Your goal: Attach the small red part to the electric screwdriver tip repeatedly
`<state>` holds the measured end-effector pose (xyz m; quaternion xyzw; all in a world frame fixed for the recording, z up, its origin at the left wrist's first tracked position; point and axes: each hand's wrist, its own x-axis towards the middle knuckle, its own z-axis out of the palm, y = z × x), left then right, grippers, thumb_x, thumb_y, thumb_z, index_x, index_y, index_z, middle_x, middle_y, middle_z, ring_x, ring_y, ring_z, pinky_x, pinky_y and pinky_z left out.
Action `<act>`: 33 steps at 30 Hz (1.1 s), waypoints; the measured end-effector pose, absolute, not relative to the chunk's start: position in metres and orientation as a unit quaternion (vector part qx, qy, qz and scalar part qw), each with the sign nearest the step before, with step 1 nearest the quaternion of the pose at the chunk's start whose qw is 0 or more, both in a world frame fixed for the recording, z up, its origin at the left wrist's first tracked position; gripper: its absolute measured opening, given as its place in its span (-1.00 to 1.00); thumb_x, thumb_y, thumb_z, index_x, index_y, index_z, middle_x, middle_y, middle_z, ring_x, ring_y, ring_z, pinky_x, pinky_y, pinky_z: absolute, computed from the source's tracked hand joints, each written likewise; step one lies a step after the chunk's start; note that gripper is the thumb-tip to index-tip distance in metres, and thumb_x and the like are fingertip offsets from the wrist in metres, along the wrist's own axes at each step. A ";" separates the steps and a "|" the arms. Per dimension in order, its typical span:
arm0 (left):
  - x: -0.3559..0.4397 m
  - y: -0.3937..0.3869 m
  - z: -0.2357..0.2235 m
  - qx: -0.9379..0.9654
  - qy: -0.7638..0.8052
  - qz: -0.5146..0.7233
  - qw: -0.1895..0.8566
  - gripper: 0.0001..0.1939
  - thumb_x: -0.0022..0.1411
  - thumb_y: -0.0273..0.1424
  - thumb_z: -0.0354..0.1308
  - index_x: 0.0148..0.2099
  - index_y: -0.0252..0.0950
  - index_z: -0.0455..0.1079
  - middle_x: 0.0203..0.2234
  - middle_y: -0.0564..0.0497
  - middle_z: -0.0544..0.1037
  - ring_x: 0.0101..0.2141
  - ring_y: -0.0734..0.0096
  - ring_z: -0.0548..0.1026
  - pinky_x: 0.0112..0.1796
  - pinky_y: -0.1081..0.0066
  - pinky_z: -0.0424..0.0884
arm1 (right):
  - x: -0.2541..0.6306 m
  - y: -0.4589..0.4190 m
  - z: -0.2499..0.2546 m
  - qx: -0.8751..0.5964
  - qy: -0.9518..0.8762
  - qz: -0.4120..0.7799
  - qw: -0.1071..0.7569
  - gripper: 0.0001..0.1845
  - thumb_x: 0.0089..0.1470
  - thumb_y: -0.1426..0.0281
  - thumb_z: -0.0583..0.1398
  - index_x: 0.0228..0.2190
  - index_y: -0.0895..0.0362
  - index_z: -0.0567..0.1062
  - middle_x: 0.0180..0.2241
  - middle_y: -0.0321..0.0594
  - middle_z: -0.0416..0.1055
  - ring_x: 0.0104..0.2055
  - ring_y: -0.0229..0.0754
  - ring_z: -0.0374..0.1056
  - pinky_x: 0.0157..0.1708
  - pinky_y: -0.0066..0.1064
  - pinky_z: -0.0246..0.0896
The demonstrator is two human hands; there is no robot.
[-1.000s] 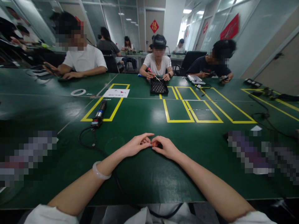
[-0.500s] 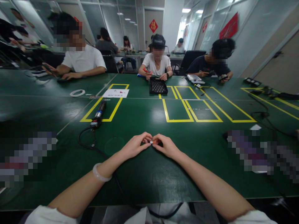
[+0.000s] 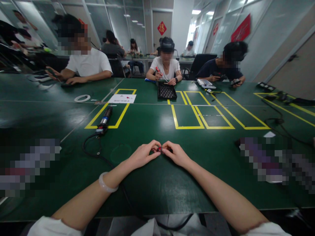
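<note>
Fingertip to fingertip, my two hands meet above the green table. Between them is a small part with a red face, too small and too covered by fingers to name. My left hand, with a pale bangle on its wrist, pinches the part between thumb and fingers. From the other side my right hand is closed in a pinch at the part's right edge.
A cylindrical tool with a black cable lies left of my hands. Yellow tape outlines mark the table ahead. Across it, a person holds a red-handled tool over a black tray. Two more people sit either side.
The small part has turned between my fingers: a whitish and orange side showed before, a red one shows now. The person opposite has raised the red-handled tool more upright.
</note>
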<state>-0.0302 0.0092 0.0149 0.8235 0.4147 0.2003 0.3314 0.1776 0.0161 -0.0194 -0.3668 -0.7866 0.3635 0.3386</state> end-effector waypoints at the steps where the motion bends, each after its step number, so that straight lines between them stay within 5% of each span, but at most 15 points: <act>1: -0.030 0.009 0.015 0.830 0.415 0.198 0.317 -0.74 0.29 -0.24 0.02 -0.01 -0.21 0.26 -0.23 0.03 0.53 -0.20 0.37 0.51 -0.19 0.42 0.36 | 0.178 0.016 -0.019 -0.369 -0.785 0.366 0.337 -0.88 0.22 0.36 0.11 -0.31 0.15 0.40 -0.40 -0.28 0.43 -0.37 -0.27 0.35 -0.33 -0.47 0.21; 14: -0.032 0.012 0.009 0.853 0.427 0.180 0.240 -0.74 0.33 -0.18 -0.05 -0.09 -0.19 0.32 -0.26 0.06 0.54 -0.23 0.39 0.50 -0.18 0.40 0.33 | 0.176 0.018 -0.024 -0.339 -0.775 0.405 0.347 -0.90 0.11 0.43 0.18 -0.28 0.14 0.38 -0.35 -0.27 0.42 -0.35 -0.28 0.35 -0.28 -0.44 0.27; 20: -0.050 0.028 0.017 0.855 0.455 0.200 0.145 -0.64 0.38 -0.19 -0.19 -0.11 -0.23 0.37 -0.20 0.00 0.52 -0.14 0.33 0.44 -0.02 0.28 0.27 | 0.178 0.019 -0.025 -0.353 -0.775 0.395 0.346 -0.88 0.11 0.45 0.17 -0.25 0.14 0.38 -0.37 -0.28 0.41 -0.37 -0.29 0.35 -0.29 -0.45 0.26; 28: -0.153 0.075 -0.002 0.673 0.713 0.151 -0.126 -0.45 0.27 -0.18 -0.05 0.21 -0.40 0.16 0.16 -0.31 0.24 0.13 -0.08 0.23 0.10 -0.01 0.09 | 0.178 0.018 -0.024 -0.359 -0.777 0.389 0.342 -0.88 0.11 0.45 0.17 -0.25 0.15 0.39 -0.39 -0.28 0.41 -0.37 -0.28 0.35 -0.30 -0.45 0.26; 33: -0.215 0.082 -0.002 0.579 0.801 0.100 -0.109 -0.31 0.21 -0.05 -0.01 0.22 -0.44 0.08 0.14 -0.39 0.23 0.07 -0.23 0.25 -0.08 -0.01 0.28 | 0.178 0.019 -0.027 -0.358 -0.781 0.387 0.334 -0.87 0.11 0.45 0.16 -0.24 0.14 0.40 -0.38 -0.28 0.42 -0.37 -0.28 0.36 -0.30 -0.46 0.27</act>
